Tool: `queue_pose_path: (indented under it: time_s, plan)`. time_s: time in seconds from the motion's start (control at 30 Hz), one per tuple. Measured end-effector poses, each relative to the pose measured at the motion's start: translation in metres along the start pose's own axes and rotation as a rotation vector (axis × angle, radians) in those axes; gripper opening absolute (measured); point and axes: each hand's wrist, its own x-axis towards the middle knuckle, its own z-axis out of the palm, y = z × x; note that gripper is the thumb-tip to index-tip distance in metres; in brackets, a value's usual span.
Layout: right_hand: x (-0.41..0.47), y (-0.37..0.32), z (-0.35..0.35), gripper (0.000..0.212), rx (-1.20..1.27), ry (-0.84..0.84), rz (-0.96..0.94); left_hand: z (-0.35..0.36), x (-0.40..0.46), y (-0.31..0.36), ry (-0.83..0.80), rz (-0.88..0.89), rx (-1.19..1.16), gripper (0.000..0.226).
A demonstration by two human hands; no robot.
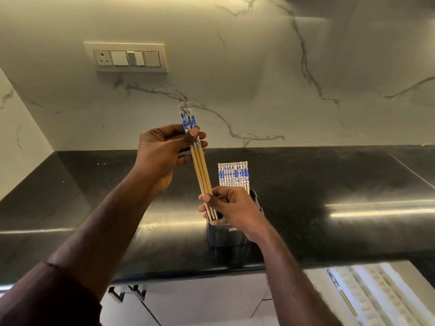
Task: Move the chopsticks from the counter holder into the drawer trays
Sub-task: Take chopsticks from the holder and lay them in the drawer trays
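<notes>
**Chopsticks part-way out of the holder, most still to move**

Head view: a small bundle of chopsticks point(200, 158), about three, is lifted clear of the holder and held slantwise between both hands above the black counter point(329, 180). The left hand point(162, 154) pinches the bundle near its blue-and-white patterned tops, thumb pressed across the sticks with the fingers curled behind. The right hand point(230, 208) grips the plain wooden lower ends, thumb and fingers closed round them just above the mouth of the dark holder point(219, 234), which stands on the counter near its front edge. The tips look to be at or barely above the holder's rim; the hand hides whether they are fully out.

Behind the right hand, a row of remaining chopsticks point(233, 174) stands upright in the holder, patterned ends up, roughly ten or more. So the bulk of the set has not left the counter.

At lower right, below the counter edge, the open drawer point(400, 274) shows pale ribbed trays point(367, 292). One long thin stick point(348, 302) seems to lie along a tray there, possibly a chopstick already placed, though blur makes that uncertain.

By my reading the task is at an early stage: one bundle in hand and not yet in the drawer, the rest waiting in the holder, several more trips likely.
</notes>
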Motion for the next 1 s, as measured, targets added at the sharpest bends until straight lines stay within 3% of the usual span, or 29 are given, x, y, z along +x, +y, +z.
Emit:
queue_pose_path:
  time_s: [0.27, 0.47, 0.63, 0.77, 1.0]
  plan:
    - [-0.081, 0.021, 0.022, 0.018, 0.024, 0.059, 0.083, 0.007, -0.069, -0.013, -0.037, -0.056, -0.010, 0.019]
    - [-0.147, 0.045, 0.001, 0.018, -0.055, 0.125, 0.164, 0.043, -0.114, -0.036, -0.109, -0.148, -0.047, 0.021]
    - [-0.198, 0.062, -0.044, 0.019, -0.085, 0.197, 0.231, 0.099, -0.137, -0.061, -0.150, -0.204, -0.060, 0.039]
    - [-0.242, 0.078, -0.094, 0.015, -0.065, 0.264, 0.306, 0.164, -0.149, -0.096, -0.180, -0.260, -0.041, 0.023]
    - [-0.307, 0.107, -0.213, 0.018, -0.090, 0.316, 0.447, 0.293, -0.177, -0.155, -0.182, -0.322, -0.084, 0.016]
